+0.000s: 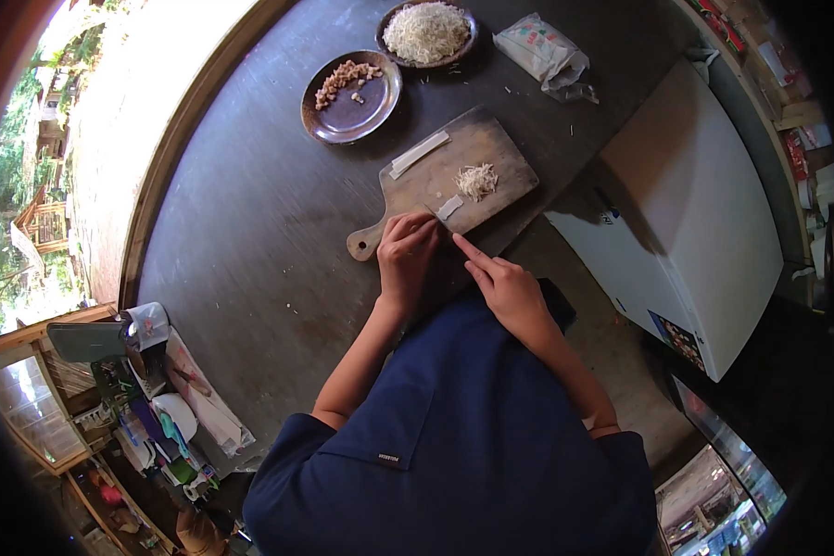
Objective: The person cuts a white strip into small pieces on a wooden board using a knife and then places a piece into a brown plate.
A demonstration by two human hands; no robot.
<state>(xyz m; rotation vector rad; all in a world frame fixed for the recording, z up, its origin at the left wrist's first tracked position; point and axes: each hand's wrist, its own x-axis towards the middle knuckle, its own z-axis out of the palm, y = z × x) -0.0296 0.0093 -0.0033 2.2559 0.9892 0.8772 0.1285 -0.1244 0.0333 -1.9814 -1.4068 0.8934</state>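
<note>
A wooden cutting board point(417, 190) with a holed handle lies on the dark table. On it are a small heap of pale shreds point(477, 182), some long pale strips point(420, 155) and a short pale piece point(450, 207). My left hand point(408, 246) is at the board's near edge, its fingers curled together; what they hold, if anything, is too small to name. Beside it, my right hand point(500, 278) points its index finger toward the board's edge, the other fingers curled. Whatever lies between the two hands cannot be made out.
Beyond the board stand a plate point(371, 116) with small brown pieces and a bowl point(473, 39) heaped with pale shreds. A plastic bag point(542, 54) lies at the back right. A white chest point(704, 213) stands right of the table, and cluttered items point(162, 408) are at the left.
</note>
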